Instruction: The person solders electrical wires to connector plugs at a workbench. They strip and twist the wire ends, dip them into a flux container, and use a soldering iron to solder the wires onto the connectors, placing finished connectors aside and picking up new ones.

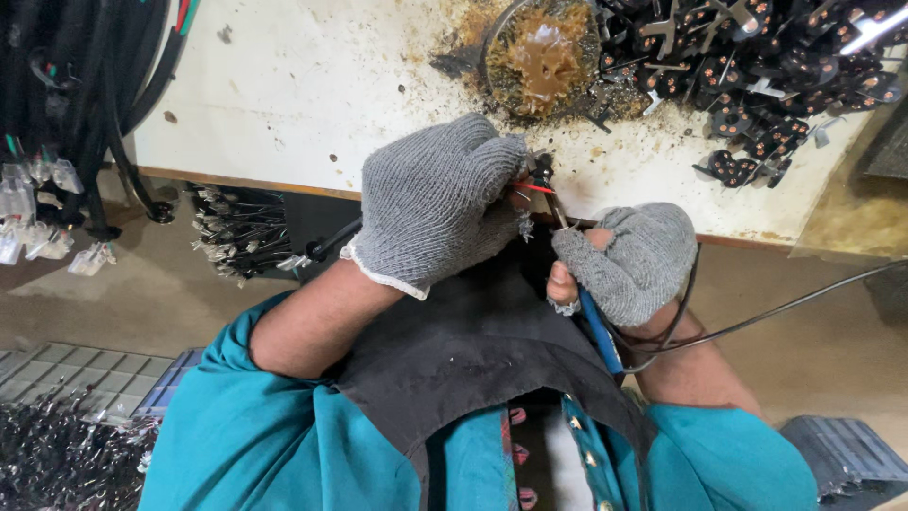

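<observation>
My left hand [430, 199], in a grey knit glove, is closed around a small black connector part with red wire [539, 180] at the edge of the white bench [303, 85]. My right hand [629, 260], in a fingerless grey glove, grips a blue-handled soldering iron [596, 331]. Its thin metal tip points up at the part in my left hand. The iron's black cord [785, 308] trails off to the right.
A round dish of brown flux paste [544, 57] stands on the bench just above my hands. A heap of black connector parts [766, 66] lies at the top right. Bundles of black cables [85, 104] hang at left, and wire ends [236, 232] below the bench.
</observation>
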The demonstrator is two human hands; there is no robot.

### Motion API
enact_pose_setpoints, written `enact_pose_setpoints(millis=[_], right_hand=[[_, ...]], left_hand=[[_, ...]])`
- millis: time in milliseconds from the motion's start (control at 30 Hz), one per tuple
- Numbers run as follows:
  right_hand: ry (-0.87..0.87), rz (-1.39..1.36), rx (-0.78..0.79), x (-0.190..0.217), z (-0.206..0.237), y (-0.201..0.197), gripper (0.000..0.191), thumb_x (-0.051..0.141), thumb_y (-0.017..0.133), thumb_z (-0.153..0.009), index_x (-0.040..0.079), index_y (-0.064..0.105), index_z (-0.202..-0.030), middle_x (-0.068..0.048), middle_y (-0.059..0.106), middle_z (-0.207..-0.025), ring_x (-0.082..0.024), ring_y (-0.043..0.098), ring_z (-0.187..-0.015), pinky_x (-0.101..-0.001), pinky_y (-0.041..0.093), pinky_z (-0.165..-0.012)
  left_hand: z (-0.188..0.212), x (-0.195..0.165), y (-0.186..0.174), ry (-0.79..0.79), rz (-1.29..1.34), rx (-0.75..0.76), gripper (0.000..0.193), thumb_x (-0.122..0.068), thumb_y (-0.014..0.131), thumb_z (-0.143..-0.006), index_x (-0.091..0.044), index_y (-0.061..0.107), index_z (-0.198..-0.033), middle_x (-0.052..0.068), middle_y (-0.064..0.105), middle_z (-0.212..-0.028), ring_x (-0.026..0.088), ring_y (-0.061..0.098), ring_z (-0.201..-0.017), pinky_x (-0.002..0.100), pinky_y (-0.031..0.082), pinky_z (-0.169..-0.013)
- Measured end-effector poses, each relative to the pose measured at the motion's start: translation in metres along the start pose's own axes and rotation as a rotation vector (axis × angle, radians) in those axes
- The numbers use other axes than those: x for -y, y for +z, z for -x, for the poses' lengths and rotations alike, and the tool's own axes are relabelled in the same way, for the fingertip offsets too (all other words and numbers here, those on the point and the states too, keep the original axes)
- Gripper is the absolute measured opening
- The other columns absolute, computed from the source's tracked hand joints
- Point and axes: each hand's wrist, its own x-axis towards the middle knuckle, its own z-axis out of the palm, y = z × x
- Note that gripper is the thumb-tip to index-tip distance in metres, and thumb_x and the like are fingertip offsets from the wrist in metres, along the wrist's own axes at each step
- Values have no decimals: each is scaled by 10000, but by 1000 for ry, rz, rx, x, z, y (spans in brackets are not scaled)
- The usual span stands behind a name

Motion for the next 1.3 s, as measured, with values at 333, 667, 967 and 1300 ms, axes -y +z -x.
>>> enact_pose_setpoints(millis=[333,667,967,1300], right_hand=[[132,-187,75,-3,3,3,259,240,768,-874,166,715,-631,24,650,-529,-173,622,-457,-330,458,-484],[535,-1097,-129,11,12,14,251,125,817,-863,8,617,-768,-60,617,-637,-169,591,-506,-347,486,-454],[-162,-375,-731,25,1,20,251,119,740,-971,37,522,-1062,-84,622,-829,-185,675,-704,-341,574,-655],[-188,-549,-446,45,-16,12,382,57,713,-1014,25,407,-1241,-53,604,-1048,-192,700,-1016,-342,580,-959]], left_hand=[[2,1,2,14,21,-33,364,-300,845,-764,-162,656,-1043,61,607,-922,292,662,-818,428,505,-662],[0,1,1,12,-18,4,342,-279,830,-741,-168,680,-1028,62,614,-900,294,661,-788,426,494,-621],[1,2,2,33,15,-26,279,-278,825,-792,-169,654,-984,64,607,-896,298,655,-794,437,496,-638],[1,2,4,24,-24,-29,296,-276,826,-775,-167,646,-983,66,594,-887,297,652,-786,440,493,-627]])
